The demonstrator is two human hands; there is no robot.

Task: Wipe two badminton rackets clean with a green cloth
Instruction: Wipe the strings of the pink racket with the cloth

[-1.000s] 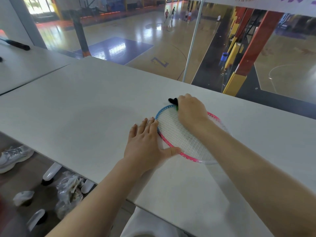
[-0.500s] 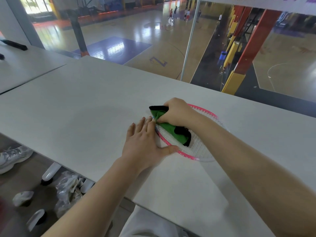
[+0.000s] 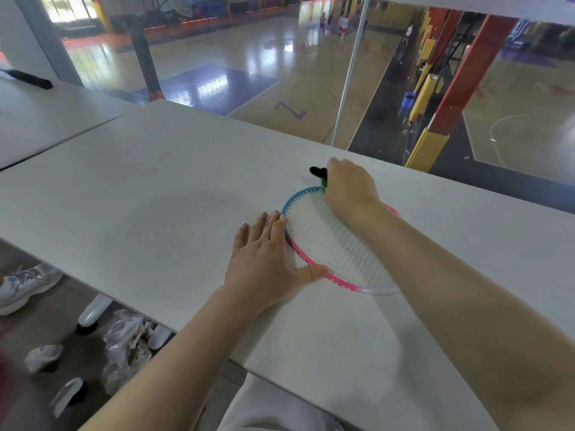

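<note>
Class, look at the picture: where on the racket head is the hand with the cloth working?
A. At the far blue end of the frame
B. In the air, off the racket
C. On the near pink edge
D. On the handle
A: the right hand grips the green cloth at the blue far end of the racket, while the left hand rests beside the frame.

Both bare forearms reach forward over the table. The left hand (image 3: 264,262) lies flat, palm down, fingers straight and together, thumb spread out to the right. The right hand (image 3: 350,189) is further ahead, nearer the far edge, knuckles up, its fingers curled under and closed.
</note>
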